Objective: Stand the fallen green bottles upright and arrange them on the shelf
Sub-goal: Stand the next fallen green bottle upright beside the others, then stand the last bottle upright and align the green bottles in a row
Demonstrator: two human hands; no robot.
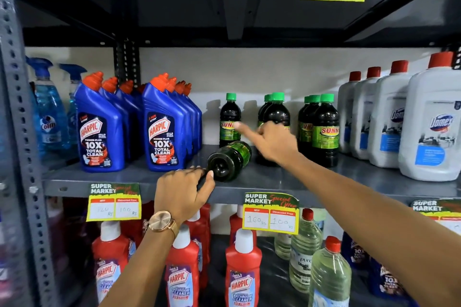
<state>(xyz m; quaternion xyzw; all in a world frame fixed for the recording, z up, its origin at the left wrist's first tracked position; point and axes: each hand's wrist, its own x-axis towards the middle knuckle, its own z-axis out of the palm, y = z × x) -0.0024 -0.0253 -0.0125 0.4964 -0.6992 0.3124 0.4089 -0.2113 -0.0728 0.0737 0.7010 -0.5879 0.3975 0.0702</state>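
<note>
One dark bottle with a green label lies on its side on the grey middle shelf, its base facing me. My left hand rests at the shelf's front edge, with its thumb against the bottle's base and nothing gripped. Above the fallen bottle's far end is my right hand, index finger stretched toward a single upright green-capped bottle and the other fingers curled on nothing. Behind that hand stand two more upright green bottles. A further group of three is to their right.
Blue Harpic bottles crowd the shelf to the left, with blue spray bottles beyond them. Large white Domex bottles fill the right end. The shelf above hangs low. Price tags are on the front edge, and red Harpic bottles stand below.
</note>
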